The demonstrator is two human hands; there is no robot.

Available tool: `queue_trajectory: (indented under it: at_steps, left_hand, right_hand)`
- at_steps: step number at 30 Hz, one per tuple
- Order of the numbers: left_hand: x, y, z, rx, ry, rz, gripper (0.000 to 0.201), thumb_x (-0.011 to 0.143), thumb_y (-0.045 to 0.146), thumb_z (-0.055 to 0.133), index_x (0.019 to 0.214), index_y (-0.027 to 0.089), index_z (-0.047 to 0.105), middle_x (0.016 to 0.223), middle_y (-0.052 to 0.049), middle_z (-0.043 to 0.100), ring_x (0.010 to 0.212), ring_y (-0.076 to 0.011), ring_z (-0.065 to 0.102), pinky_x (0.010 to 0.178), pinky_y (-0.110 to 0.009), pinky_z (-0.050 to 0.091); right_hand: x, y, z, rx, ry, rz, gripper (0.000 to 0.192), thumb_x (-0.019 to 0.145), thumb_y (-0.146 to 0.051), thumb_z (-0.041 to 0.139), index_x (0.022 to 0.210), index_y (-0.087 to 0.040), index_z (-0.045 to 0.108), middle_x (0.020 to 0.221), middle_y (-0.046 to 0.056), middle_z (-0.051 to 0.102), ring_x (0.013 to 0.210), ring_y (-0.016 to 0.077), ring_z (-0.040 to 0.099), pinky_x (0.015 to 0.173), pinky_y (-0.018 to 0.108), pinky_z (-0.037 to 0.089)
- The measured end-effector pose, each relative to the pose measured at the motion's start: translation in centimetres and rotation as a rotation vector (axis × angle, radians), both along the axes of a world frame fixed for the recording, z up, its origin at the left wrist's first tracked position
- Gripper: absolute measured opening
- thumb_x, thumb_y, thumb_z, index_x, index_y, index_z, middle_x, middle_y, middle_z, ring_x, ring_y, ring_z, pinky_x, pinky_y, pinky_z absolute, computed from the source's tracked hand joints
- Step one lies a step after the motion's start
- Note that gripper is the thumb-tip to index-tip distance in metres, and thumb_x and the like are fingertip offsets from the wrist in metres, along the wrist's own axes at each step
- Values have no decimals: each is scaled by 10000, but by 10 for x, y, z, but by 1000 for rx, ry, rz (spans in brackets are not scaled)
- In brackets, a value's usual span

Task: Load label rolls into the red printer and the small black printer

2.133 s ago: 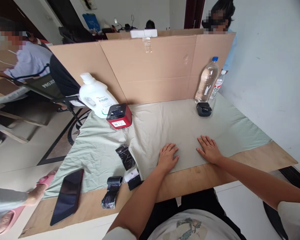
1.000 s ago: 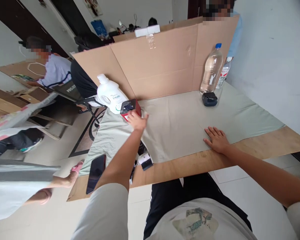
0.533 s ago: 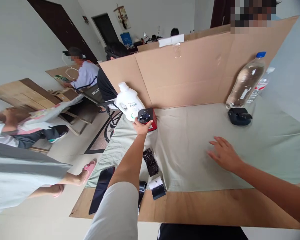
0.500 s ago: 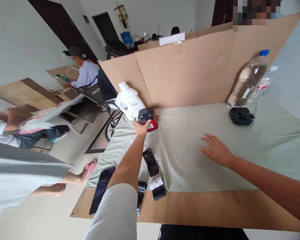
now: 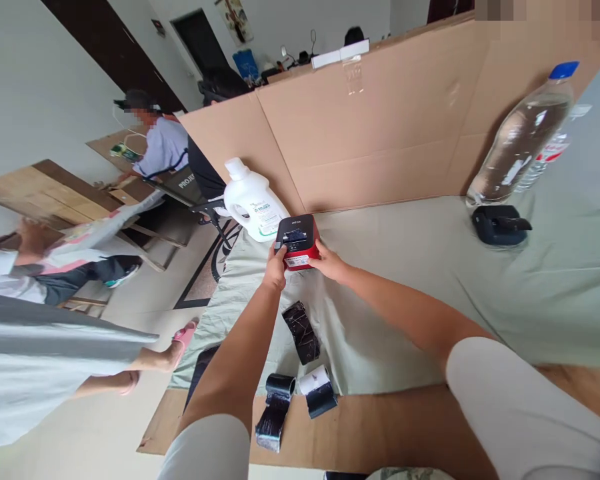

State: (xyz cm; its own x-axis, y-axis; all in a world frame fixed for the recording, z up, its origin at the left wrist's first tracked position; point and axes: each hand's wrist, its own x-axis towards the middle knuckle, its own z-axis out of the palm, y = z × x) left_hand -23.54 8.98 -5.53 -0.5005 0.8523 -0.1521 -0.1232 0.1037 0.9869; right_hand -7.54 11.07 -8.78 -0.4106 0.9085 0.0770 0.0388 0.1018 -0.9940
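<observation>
Red below, black on top: gripping a rounded, box-shaped device (image 5: 297, 241) with a white front label between both hands, towards the far left of a pale green, wrinkled cloth (image 5: 405, 293). Curling the left hand (image 5: 275, 268) round the near left corner, laying the thumb on the front edge of the black top. Clasping the near right corner with the right hand (image 5: 331, 263). Not telling whether lifting or only steadying.

Noting a white plastic jug (image 5: 255, 203) with a moulded handle just behind and left, partly masked by the device. Seeing, between the forearms, a flat black strip with pale creases (image 5: 303, 331); nearer, towards the bare wooden edge of the tabletop (image 5: 380, 427), a black roll with a loose tail (image 5: 279, 393) beside a white roll with a black tail (image 5: 320, 390). Finding, well apart on the right, a large clear bottle with a blue cap (image 5: 530, 133), a smaller clear bottle (image 5: 550, 157) behind, a compact black case (image 5: 500, 225) in front. Facing a tall brown cardboard sheet (image 5: 380, 133).
</observation>
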Motion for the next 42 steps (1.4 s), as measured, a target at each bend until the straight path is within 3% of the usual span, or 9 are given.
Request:
queue_trajectory:
  at_steps: [5,11,17,20,24,27,34,39,42]
  left_hand:
    - [80,-71,5,230,-78,-177,491,826,361,713,1295,305,579,1286,-8,665,1244,-225,588,1047,-344,475]
    - [185,-158,-8,152,-125,-282,582,862,432,675,1400,295,502,1438,-41,572,1365,-235,501,1143,-363,395]
    - [218,-204,-23,147,-49,-368,609,862,483,664,1406,272,493,1414,-68,584,1346,-253,511,1158,-402,375]
    - [216,-212,-33,185,31,-373,588,876,539,623,1381,257,517,1421,-77,576,1358,-260,499,1167,-408,363]
    - [209,-224,-51,229,181,-375,579,914,592,527,1370,235,517,1462,-90,534,1414,-254,433,1211,-414,292]
    - [205,-234,-62,225,235,-351,579,938,593,473,1372,209,493,1448,-116,533,1400,-251,443,1205,-416,301]
    - [197,-242,-71,118,211,-315,522,948,587,441,1298,207,514,1373,-125,571,1334,-247,503,1167,-421,357]
    - [188,-205,-37,45,175,-250,475,967,561,407,1308,253,530,1466,-92,517,1399,-243,445,1178,-408,336]
    - [192,-172,-11,61,88,-254,475,958,495,456,1378,279,499,1560,-47,428,1477,-225,341,1212,-378,277]
  right_hand:
    - [101,-88,8,76,-16,-81,880,804,-514,695,1566,-350,288,1589,-14,390,1470,314,355,1203,537,305]
    - [203,-197,3,138,-129,-232,852,826,-595,654,1559,-322,314,1604,52,368,1463,320,363,1179,560,334]
    - [254,-253,-5,229,-412,-186,839,842,-529,653,1560,-287,292,1585,91,393,1443,329,384,1178,573,318]
    - [266,-259,-2,293,-735,-113,744,767,-423,755,1431,-207,497,1438,153,542,1331,374,474,1117,569,376]
    - [268,-261,-5,397,-942,-29,191,908,-245,582,1045,-174,694,1101,123,668,1101,281,583,1004,434,459]
    - [265,-262,-11,419,-980,7,254,965,-154,425,978,-175,678,1012,99,668,997,227,610,914,362,476]
    - [269,-258,-13,412,-970,50,216,946,-174,448,921,-189,662,978,95,675,927,221,632,835,340,471]
    - [268,-217,8,365,-602,-306,276,927,-439,487,902,-211,640,955,93,683,953,247,619,898,405,480]
    - [249,-181,19,125,-304,-620,359,883,-536,500,997,-218,619,1112,117,678,1084,268,613,980,450,465]
